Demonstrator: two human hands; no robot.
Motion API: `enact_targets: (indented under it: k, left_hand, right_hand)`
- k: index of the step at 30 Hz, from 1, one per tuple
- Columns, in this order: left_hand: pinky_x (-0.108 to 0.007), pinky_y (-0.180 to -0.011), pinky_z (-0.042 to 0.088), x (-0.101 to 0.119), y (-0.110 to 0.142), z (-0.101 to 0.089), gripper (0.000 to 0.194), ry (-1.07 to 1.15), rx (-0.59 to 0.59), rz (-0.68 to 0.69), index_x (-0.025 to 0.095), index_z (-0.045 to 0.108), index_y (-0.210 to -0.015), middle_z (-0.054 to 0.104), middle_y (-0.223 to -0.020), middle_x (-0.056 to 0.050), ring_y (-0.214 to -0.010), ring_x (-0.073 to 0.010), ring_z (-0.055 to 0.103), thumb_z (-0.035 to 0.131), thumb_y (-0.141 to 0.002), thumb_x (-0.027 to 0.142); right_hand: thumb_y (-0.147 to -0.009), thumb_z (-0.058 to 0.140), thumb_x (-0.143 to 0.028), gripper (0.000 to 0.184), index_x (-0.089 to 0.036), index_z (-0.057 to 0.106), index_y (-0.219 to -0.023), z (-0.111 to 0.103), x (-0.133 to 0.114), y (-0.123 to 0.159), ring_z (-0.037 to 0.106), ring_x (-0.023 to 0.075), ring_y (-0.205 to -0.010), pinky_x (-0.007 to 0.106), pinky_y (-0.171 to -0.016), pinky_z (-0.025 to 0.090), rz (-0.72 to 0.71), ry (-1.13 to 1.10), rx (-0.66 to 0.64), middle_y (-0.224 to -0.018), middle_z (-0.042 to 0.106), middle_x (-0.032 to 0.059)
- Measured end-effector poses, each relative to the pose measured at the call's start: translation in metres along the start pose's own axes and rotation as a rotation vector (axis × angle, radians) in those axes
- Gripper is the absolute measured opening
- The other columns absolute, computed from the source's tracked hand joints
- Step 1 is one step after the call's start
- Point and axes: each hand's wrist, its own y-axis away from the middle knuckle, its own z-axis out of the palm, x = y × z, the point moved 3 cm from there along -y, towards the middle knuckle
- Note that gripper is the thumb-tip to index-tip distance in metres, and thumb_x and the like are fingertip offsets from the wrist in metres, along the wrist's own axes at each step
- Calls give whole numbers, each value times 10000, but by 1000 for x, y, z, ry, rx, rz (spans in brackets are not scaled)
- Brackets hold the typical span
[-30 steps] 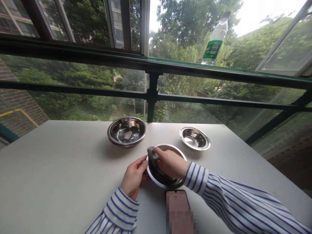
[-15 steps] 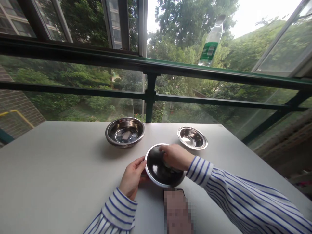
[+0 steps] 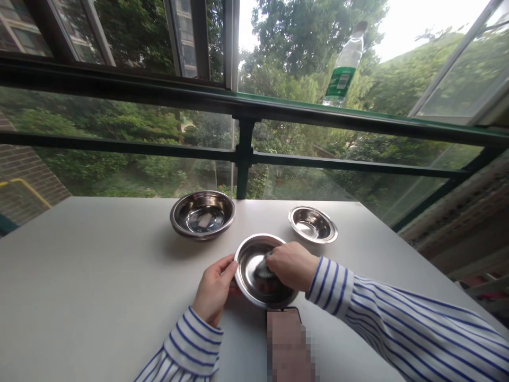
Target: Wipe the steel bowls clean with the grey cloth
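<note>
My left hand (image 3: 214,289) grips the left rim of a shiny metal bowl (image 3: 250,289), thumb over the edge and fingers beneath. The bowl is tilted, its opening turned toward me. Inside it, my right hand (image 3: 292,265) is closed, knuckles up. A greyish thing (image 3: 263,268) shows at its fingertips, too hidden and blurred to name. Just below the bowl lies a phone (image 3: 288,339), its screen blurred out.
A larger metal bowl (image 3: 202,216) stands at the back left of the white table (image 3: 99,281). To the back right is a smaller metal bowl (image 3: 313,225). Beyond the table runs a dark green railing (image 3: 159,98), with a plastic bottle (image 3: 341,79) standing on it.
My right hand has moved slightly down and to the right inside the bowl. The left hand keeps its hold on the rim, and the bowl has barely shifted.
</note>
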Motion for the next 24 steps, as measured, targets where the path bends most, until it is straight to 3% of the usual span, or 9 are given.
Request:
enact_targets:
  k: [3, 5, 10, 14, 16, 19, 21, 24]
  left_hand:
    - [-227, -420, 449, 0, -2, -1, 425, -16, -7, 5, 92, 617, -1082, 685, -785, -87, -561, -138, 549, 625, -694, 265]
    - [-233, -429, 456, -2, -3, -2, 437, -17, -28, 0, 95, 608, -1097, 686, -783, -83, -546, -131, 545, 621, -699, 276]
    - [-235, -419, 451, -4, -4, -5, 444, -11, -15, 15, 93, 599, -1105, 685, -741, -70, -514, -130, 547, 602, -710, 295]
    - [-222, -402, 439, -3, -4, -5, 437, -16, -1, 12, 81, 610, -1087, 684, -726, -70, -526, -132, 541, 609, -696, 275]
    - [-219, -402, 437, -3, -4, -4, 438, -22, -10, 6, 81, 610, -1089, 686, -748, -75, -540, -132, 544, 610, -697, 276]
    - [-216, -405, 438, -1, -4, -3, 442, -41, -28, 3, 82, 597, -1110, 685, -750, -75, -552, -136, 551, 596, -713, 275]
    - [-217, -409, 441, -1, -4, -4, 445, -48, -32, 2, 86, 586, -1127, 685, -740, -70, -540, -132, 551, 586, -723, 274]
    - [-226, -422, 452, -2, -5, -6, 453, -31, -39, -2, 95, 575, -1143, 685, -728, -64, -516, -128, 553, 581, -729, 281]
  right_hand:
    - [-826, 352, -94, 285, -98, 630, -889, 3, 1, -9, 630, 267, -737, 340, -598, 439, 81, 30, 65, -842, 644, 187]
    - [-824, 360, -105, 280, -88, 619, -929, 10, -4, -17, 627, 266, -766, 342, -633, 445, 77, 18, 54, -866, 644, 184]
    - [-764, 458, -129, 282, -178, 637, -977, 19, -19, -24, 602, 191, -871, 255, -722, 428, -125, -75, -83, -965, 657, 75]
    - [-672, 545, -122, 277, -264, 682, -867, 3, -9, -10, 599, 147, -693, 215, -606, 408, -208, -119, -224, -775, 680, -14]
    - [-688, 519, -112, 287, -248, 676, -886, -8, 4, -7, 597, 157, -707, 227, -619, 400, -145, -116, -177, -786, 675, 11]
    - [-776, 374, -96, 358, -163, 592, -1052, -12, 16, -13, 585, 204, -851, 279, -703, 394, 31, -105, -1, -948, 635, 111]
    - [-785, 334, -83, 385, -128, 531, -1114, -5, 12, -21, 574, 214, -896, 291, -722, 392, 100, -122, 60, -1002, 606, 142]
    - [-772, 383, -122, 337, -133, 539, -1071, 11, -8, -31, 576, 204, -878, 269, -702, 401, 54, -188, 28, -976, 618, 122]
